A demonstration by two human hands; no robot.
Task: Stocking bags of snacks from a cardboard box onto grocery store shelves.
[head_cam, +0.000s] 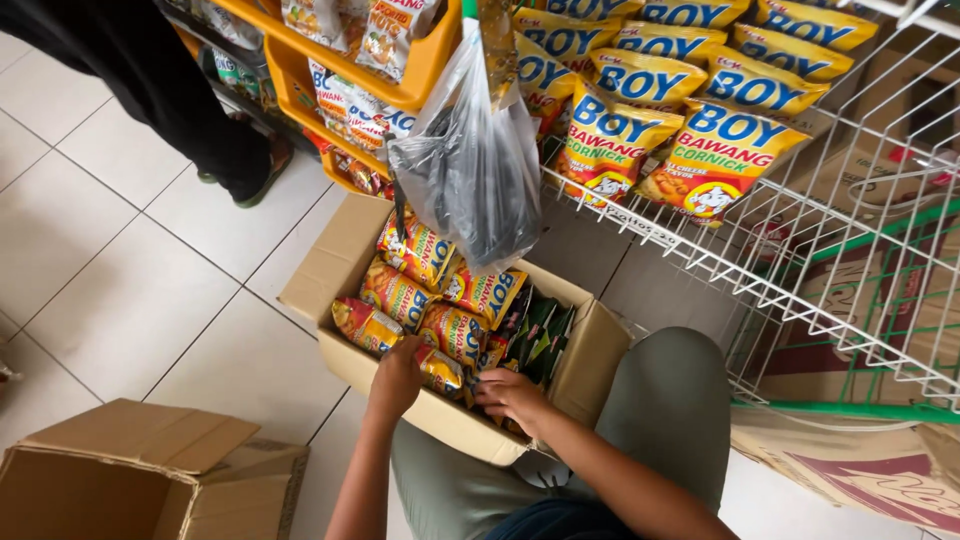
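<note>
Below, glossy crinkled snack packets [440, 310] — cardboard box [330, 270]

Open cardboard box [340, 262] on floor, yellow-orange snack packets [455, 332] piled inside, dark packets [540, 335] upright

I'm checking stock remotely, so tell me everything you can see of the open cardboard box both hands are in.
The open cardboard box is plain brown corrugated card, flaps folded outward, resting on the pale tiled floor below a white wire rack. It holds yellow-orange snack packets and darker green ones. The left hand and right hand reach inside; a grey plastic bag hangs above it.
</note>
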